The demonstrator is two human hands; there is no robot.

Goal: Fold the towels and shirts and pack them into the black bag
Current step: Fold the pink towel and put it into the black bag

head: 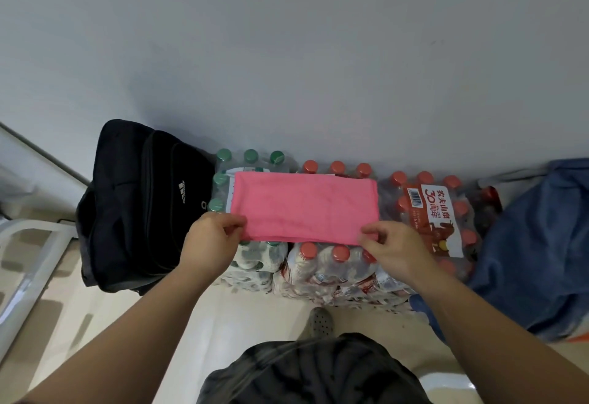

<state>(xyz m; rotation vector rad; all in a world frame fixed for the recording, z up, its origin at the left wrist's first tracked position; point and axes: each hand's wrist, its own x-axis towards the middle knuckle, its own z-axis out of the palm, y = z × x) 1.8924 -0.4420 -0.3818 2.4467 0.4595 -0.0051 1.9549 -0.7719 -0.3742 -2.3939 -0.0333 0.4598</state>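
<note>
Plastic-wrapped packs of bottles (322, 265) stand on the floor along the wall, with the black bag (127, 206) just beside them on the left. Our pink towel (302, 206) lies folded flat on top of the packs. We pinch its near corners, one in our left hand (213, 233) and one in our right hand (393, 249).

Bottle pack (441, 212) 农夫山泉 30周年, black bag (134, 212) adidas

Against the wall (287, 53), a row of bottle packs (334, 263). Flat across their tops, a towel (302, 209). Just left of the packs, the bag (134, 206); right of them, a cloth heap (535, 244). At the towel's near corners, left hand (212, 235) and right hand (393, 249).
</note>
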